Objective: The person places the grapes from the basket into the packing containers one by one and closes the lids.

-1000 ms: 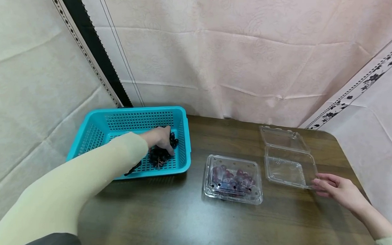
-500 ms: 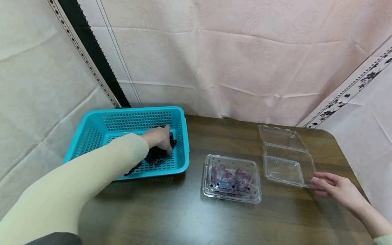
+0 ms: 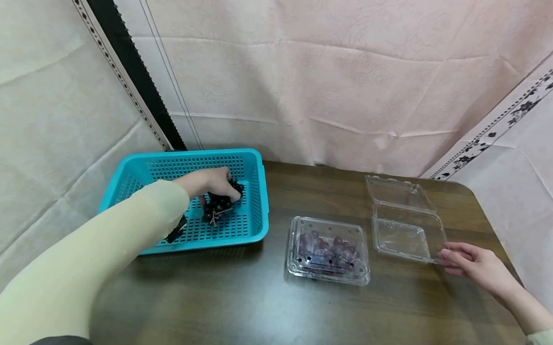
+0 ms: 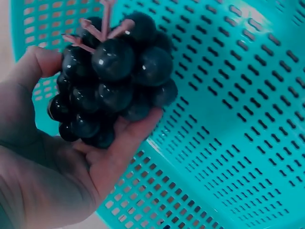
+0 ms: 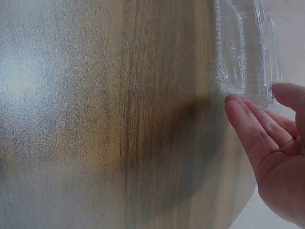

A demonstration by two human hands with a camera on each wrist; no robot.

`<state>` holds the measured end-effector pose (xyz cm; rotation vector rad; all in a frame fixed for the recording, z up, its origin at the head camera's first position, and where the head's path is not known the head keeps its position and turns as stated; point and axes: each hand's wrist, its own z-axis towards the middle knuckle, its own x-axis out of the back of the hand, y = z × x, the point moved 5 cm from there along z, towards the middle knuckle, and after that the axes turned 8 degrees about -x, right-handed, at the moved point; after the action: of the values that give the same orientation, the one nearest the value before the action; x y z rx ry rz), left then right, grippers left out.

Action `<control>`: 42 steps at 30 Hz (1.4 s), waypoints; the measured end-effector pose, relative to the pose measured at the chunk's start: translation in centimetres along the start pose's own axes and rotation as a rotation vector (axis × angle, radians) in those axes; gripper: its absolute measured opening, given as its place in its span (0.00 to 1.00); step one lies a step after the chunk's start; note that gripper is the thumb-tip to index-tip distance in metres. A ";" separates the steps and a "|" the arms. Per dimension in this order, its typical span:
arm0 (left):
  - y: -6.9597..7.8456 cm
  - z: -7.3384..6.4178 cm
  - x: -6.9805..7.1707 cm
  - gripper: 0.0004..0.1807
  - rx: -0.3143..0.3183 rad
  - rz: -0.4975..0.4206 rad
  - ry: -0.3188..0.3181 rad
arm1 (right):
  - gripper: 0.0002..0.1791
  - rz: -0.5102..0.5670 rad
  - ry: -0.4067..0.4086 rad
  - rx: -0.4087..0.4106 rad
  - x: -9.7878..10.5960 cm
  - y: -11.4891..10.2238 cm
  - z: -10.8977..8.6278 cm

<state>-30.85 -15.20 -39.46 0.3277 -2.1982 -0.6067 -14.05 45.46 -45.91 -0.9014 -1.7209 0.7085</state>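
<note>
Gripping grapes in the basket with the left hand, stems toward the basket's near side, plus pinching the open box, way right of the basket, with the right hand.

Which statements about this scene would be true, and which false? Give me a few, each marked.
1. The left hand holds dark grapes. True.
2. The closed clear box sits between the turquoise basket and the open box. True.
3. Both hands are in the basket. False: the right hand pinches the open box's corner.
4. The closed box contains oranges. False: reddish grapes show through it.
</note>
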 end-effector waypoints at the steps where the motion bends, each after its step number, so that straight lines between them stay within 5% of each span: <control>1: 0.0 -0.1 0.2 0.50 -0.013 -0.025 -0.007 | 0.27 -0.002 0.002 -0.001 0.0 0.0 0.0; 10: 0.4 -1.8 1.9 0.51 -0.106 -0.246 -0.044 | 0.26 -0.020 0.001 0.004 -0.3 0.2 -0.1; 19: 2.2 -4.4 4.2 0.47 -0.195 -0.293 0.023 | 0.25 -0.019 0.003 0.024 -0.3 0.3 -0.3; 27: 4.8 -5.2 5.3 0.44 -0.244 -0.322 0.057 | 0.26 0.004 -0.008 0.018 -0.2 0.4 -0.2; 42: 9.5 -4.9 4.9 0.40 -0.296 -0.352 0.069 | 0.12 0.411 -0.107 -0.082 -0.2 1.0 -0.1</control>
<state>-30.47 -10.72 -28.64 0.5743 -1.9615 -1.0822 -13.72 45.87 -46.82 -1.3161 -1.6841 0.9742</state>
